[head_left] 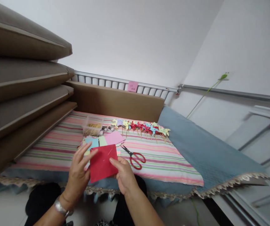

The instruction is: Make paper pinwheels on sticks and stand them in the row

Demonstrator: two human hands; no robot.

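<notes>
A square of red paper with faint crease lines is held up in front of me. My right hand pinches its right edge, thumb on the face and fingers behind. At the paper's left edge is my left hand, its fingers spread and partly overlapping the sheet. Scissors with red handles lie half open on the striped cloth just right of the paper. Beyond it are stacked coloured paper sheets, pink, green and blue.
A clear plastic box of thin sticks stands behind the sheets, beside small boxes. Several paper pinwheels on sticks lie in a row at the back. Large brown cushions are stacked on the left. A brown panel borders the far side.
</notes>
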